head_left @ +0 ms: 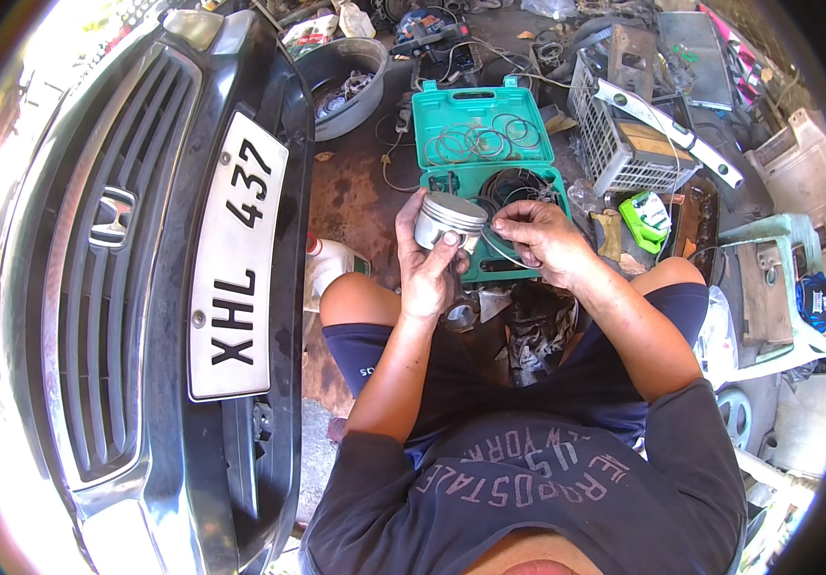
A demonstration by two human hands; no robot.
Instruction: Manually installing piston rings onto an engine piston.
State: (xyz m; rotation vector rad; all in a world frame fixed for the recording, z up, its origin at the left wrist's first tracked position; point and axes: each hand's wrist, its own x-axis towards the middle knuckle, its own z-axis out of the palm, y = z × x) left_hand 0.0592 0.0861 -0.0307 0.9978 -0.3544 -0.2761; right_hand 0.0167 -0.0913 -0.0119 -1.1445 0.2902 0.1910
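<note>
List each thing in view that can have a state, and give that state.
Left hand: gripping the piston
Piston: held, flat crown upward, slightly tilted
Right hand: fingers pinched on the thin ring
Thin ring: held beside the piston; contact unclear
Green case: open, lid back, wire-like rings in the lid
Grey basin: uncovered, parts inside
Grey crate: loaded, white bar lying across it

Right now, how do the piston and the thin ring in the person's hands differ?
The piston is a thick cylinder with a solid, flat top; the thin ring shows only as a slender curved strip. The piston is gripped in the left hand, while the thin ring is pinched in the right hand. Both look grey and metallic.
</note>
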